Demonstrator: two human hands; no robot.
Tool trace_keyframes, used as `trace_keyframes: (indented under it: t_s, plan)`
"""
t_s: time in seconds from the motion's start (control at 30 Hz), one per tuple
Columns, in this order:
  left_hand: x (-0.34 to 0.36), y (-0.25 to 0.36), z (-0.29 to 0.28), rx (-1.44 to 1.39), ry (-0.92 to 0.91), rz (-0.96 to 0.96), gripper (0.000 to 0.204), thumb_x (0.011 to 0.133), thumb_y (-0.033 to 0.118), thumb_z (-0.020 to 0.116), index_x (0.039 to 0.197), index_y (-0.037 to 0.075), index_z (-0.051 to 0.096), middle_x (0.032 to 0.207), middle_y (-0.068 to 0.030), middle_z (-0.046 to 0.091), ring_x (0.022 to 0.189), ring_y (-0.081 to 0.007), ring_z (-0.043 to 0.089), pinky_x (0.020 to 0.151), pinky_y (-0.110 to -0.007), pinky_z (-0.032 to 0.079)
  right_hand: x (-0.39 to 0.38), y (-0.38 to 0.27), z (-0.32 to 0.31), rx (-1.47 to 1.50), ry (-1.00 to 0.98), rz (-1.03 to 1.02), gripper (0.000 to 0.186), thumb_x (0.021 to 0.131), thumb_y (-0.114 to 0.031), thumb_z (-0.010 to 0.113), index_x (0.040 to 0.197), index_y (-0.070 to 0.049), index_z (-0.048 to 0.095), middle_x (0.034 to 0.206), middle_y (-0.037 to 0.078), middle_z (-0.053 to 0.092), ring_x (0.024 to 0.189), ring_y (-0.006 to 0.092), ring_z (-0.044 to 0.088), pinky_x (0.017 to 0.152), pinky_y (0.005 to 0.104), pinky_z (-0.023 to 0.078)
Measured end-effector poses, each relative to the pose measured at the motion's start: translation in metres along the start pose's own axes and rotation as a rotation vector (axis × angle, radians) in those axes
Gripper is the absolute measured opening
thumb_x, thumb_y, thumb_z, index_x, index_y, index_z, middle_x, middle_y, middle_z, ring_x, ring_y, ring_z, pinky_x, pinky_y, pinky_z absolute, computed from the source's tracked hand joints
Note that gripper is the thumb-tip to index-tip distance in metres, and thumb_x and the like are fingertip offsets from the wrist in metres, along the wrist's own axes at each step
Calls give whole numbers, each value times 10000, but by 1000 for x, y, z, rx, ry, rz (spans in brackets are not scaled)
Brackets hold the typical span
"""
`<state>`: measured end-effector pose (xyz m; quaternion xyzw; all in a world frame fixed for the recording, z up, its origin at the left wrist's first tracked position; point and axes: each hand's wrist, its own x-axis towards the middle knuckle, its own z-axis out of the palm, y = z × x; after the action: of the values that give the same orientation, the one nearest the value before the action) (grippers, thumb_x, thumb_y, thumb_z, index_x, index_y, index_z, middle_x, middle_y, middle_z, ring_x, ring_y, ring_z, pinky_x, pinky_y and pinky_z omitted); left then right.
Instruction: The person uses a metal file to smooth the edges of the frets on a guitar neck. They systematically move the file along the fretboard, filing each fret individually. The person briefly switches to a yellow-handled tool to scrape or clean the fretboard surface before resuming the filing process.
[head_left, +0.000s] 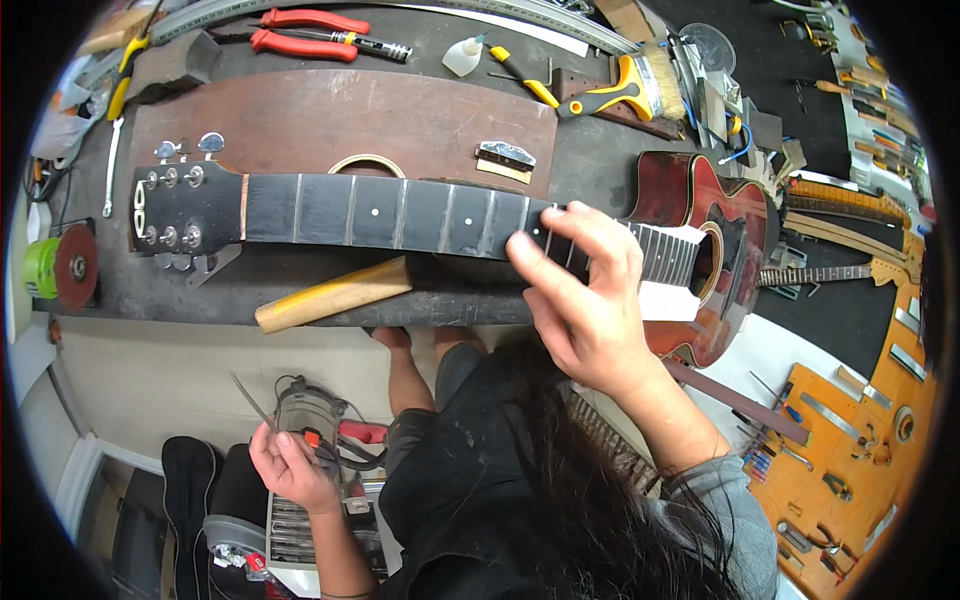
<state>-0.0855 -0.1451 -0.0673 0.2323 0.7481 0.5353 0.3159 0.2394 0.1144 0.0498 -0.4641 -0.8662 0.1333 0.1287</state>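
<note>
An acoustic guitar with a dark red body (pixel 668 185) lies across the bench, its black headstock (pixel 197 207) to the left. My right hand (pixel 595 310) is over the black fretboard (pixel 425 215), fingers apart, index and middle fingertips touching it near the frets. White masking paper (pixel 668 302) lies beside the upper frets. Below the bench's front edge, away from the guitar, my left hand (pixel 292 470) pinches a thin grey needle file (pixel 250 398), its tip pointing up and left. The file's lower end is hidden in the fingers.
A wooden sanding block (pixel 335 295) lies by the bench's front edge. Behind the neck are a brown board (pixel 300 110), red-handled pliers (pixel 305 43), a small bottle (pixel 463 57) and a brush (pixel 630 88). A grinder (pixel 72 265) sits at left.
</note>
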Motion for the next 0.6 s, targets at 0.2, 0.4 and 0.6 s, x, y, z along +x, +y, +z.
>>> trace_keyframes:
  t_s: [0.2,0.4,0.6]
  plan:
    - [11,80,69,52,-100,303,435,1046,-116,615,1480,-121,589,919,-68,650,701,-84,538,609,-248,427,-4,17,-21,105,-14,-58,469,760,25,820,1173,-196,814,1382,87,676,1424,389,583,1236,640,368]
    - [11,151,192,244,-440,796,516,872,-95,809,1382,-61,735,767,-93,675,555,-247,606,544,-374,510,-1,39,-19,241,-73,-6,609,806,43,823,1365,-197,783,1522,155,621,1471,406,581,1259,648,343]
    - [-8,148,211,355,-483,695,460,870,-139,767,1326,-83,756,860,-155,776,622,-242,699,597,-339,548,-6,43,-18,242,-103,-24,635,785,-61,804,1391,-251,799,1596,131,601,1518,378,546,1274,612,346]
